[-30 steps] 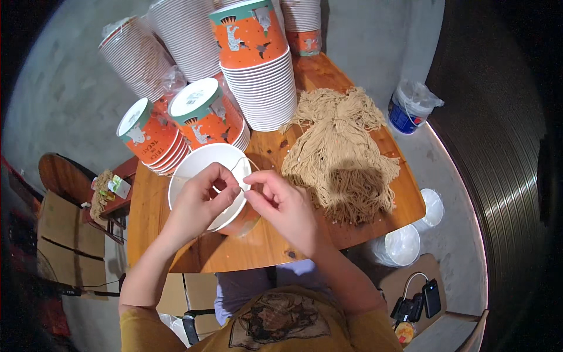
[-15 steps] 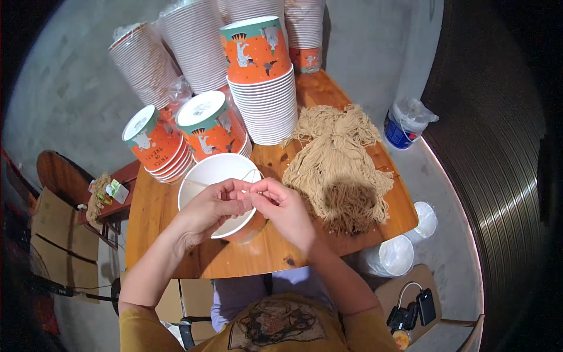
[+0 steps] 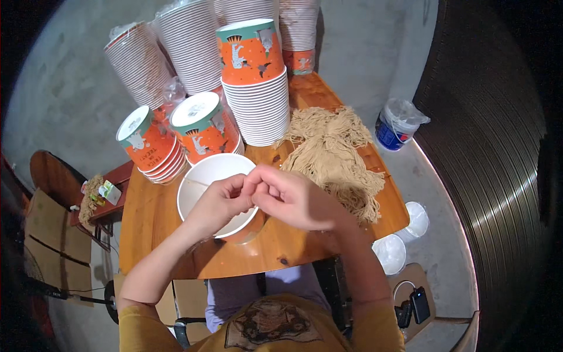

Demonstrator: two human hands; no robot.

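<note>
A white paper bucket [image 3: 196,170] stands mouth up at the front of the wooden table. Over its rim my two hands meet, fingertips touching. A thin beige string [image 3: 197,183] runs across the inside of the bucket into my left hand [image 3: 217,205], whose thumb and fingers are pinched on it. My right hand [image 3: 293,196] is closed too, with thumb and fingers curled together against the left fingertips. What lies between its fingers is hidden. To the right is a heap of beige strings [image 3: 331,155], partly covered by my right hand and forearm.
Orange-and-green printed buckets [image 3: 202,132] are stacked upside down behind, beside a taller stack [image 3: 255,111]. More wrapped stacks [image 3: 190,47] line the wall. A blue pail [image 3: 394,132] and white buckets [image 3: 390,255] stand right of the table [image 3: 158,246]; cardboard [image 3: 61,226] lies left.
My right hand has risen and shifted right, turning over more of the string heap. A string loop at my fingertips is no longer visible. The view has shifted slightly.
</note>
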